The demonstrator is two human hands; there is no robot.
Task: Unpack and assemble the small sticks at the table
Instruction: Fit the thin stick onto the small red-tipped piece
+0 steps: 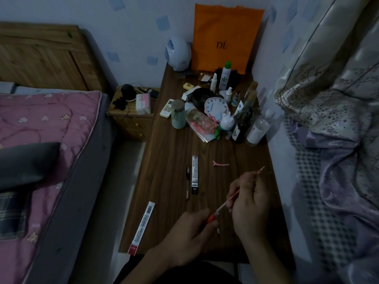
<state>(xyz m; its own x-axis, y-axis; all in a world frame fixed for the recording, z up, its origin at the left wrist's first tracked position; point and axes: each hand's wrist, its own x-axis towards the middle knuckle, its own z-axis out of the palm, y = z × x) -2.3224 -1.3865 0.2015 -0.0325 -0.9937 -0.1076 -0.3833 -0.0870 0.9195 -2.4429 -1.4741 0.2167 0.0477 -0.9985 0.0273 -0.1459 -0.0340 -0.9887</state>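
Note:
Over the near part of the dark wooden table (168, 160), both hands hold one thin stick (227, 201) that slants up to the right. My left hand (188, 238) grips its lower end, where an orange piece (211, 218) shows between the fingers. My right hand (249, 203) pinches the upper half, and the reddish tip (261, 169) pokes out beyond the fingers. A dark pen (187, 181) lies flat on the table beside a black-and-white packet (195, 174). Another long packet (141, 228), white with a red end, lies at the table's left front edge.
A pink hair clip (221, 163) lies right of the packets. Bottles, a white clock (216, 108), a pale green cup (178, 116) and an orange bag (225, 37) crowd the table's far end. A bed (41, 140) runs along the left, and bedding (338, 140) is piled on the right.

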